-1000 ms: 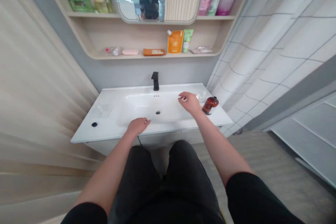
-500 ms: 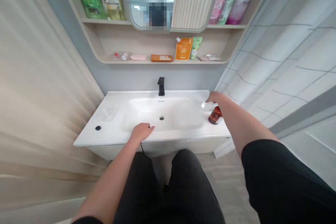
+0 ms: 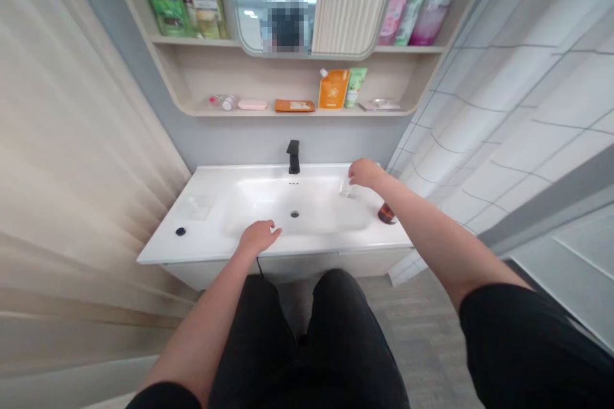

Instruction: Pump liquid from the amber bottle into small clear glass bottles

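Shifted leftward since the previous frame, away from the bottle: right grip (image 3: 365,172), right of the matte-black faucet (image 3: 293,157), curled down over a small clear glass-like vessel (image 3: 347,188), with contact visible but firmness of hold impossible to tell. Vessel just below the grip and on the faucet side of it, long axis roughly upright, right hand far nearer than left. Amber-brown glass bottle (image 3: 386,213) farther right of the faucet, partly hidden behind the right forearm (image 3: 412,211). Left grip (image 3: 259,238), empty and partly open with loosely curled fingers, well below and slightly left of the faucet, at the front of the white ceramic sink bench (image 3: 316,248). Round basin drain (image 3: 294,213) directly below the faucet.
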The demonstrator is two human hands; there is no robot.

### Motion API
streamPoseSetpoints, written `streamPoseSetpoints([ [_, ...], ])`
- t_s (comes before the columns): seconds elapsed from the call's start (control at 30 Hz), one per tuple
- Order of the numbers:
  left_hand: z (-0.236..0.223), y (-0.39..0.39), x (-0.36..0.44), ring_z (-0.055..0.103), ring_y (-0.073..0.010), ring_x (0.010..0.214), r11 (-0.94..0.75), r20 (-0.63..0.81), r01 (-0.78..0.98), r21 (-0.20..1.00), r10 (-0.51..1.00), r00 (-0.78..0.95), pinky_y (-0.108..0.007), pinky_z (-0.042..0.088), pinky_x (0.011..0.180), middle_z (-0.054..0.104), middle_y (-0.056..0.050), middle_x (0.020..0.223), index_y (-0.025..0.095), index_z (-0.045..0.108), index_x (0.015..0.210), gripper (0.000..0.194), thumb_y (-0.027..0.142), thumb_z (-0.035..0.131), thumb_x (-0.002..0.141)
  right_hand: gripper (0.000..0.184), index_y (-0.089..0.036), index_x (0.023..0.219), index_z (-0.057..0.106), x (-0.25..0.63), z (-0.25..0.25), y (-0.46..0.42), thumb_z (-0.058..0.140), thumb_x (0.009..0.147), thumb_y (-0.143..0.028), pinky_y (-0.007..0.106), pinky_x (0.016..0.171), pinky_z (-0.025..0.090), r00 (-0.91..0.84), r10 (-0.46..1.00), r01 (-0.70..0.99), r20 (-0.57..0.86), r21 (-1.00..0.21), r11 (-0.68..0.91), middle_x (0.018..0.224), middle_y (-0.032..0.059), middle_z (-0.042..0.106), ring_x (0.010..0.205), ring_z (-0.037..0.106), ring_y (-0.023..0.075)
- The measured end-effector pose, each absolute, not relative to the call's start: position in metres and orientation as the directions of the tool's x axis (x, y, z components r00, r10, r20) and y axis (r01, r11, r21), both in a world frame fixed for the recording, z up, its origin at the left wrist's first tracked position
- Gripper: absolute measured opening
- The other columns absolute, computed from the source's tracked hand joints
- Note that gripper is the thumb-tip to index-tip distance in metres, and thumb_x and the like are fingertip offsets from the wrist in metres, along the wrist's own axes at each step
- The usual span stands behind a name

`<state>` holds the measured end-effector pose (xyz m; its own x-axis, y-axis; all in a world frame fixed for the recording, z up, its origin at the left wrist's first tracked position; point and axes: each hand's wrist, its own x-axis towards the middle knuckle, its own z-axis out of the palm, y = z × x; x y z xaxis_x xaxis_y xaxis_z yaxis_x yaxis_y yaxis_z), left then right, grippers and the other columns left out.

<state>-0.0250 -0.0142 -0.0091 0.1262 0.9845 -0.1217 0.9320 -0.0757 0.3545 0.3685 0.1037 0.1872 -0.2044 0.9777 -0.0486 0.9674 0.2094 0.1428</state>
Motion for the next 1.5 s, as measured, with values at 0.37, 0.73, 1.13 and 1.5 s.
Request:
streamPoseSetpoints([
  [0.37,0.018,-0.079,0.022,0.075,-0.0359,0.136,-0.25,0.2,0.123,0.961,0.926,0.32,-0.049,0.058,0.116,0.07,-0.02,0.159,0.023,0.057,0.164,0.112,0.047,0.107,0.066,0.016,-0.022,0.098,0.095,0.254,0.182,-0.049,0.095,0.083,-0.019,0.033,0.088,0.057,-0.671,0.732,0.639,0.118,-0.409,0.652,0.096,0.0069,0.09,0.092,0.083,0.027],
  [0.73,0.038,-0.144,0.051,0.077,-0.0303,0.117,-0.243,0.242,-0.02,0.97,0.97,-0.017,-0.044,0.061,0.105,0.076,-0.013,0.136,0.022,0.061,0.146,0.09,0.037,0.099,0.067,0.088,-0.029,0.147,0.069,0.231,0.056,-0.133,0.105,0.072,-0.054,0.048,0.112,0.062,-0.228,0.944,-0.098,0.237,-0.971,0.219,0.148,0.0125,0.076,0.137,0.073,0.0344],
  [1.13,0.09,-0.164,0.025,0.066,-0.035,0.145,-0.383,0.343,0.025,0.923,0.854,0.391,-0.05,0.051,0.126,0.072,-0.015,0.159,0.026,0.081,0.145,0.056,0.055,0.087,0.098,0.088,-0.027,0.129,0.072,0.253,0.055,-0.168,0.114,0.054,-0.048,0.043,0.1,0.062,-0.289,0.938,-0.081,0.189,-0.982,0.173,0.124,0.0058,0.079,0.111,0.075,0.0284],
  [1.5,0.108,-0.17,0.046,0.078,-0.0277,0.099,-0.335,0.307,0.181,0.925,0.937,0.166,-0.042,0.061,0.098,0.085,-0.009,0.104,0.021,0.08,0.093,0.04,0.047,0.103,0.074,0.08,-0.026,0.125,0.077,0.247,0.07,-0.184,0.112,0.058,-0.05,0.038,0.089,0.061,-0.21,0.949,0.029,0.235,-0.969,0.246,0.118,0.0045,0.077,0.108,0.074,0.0275],
])
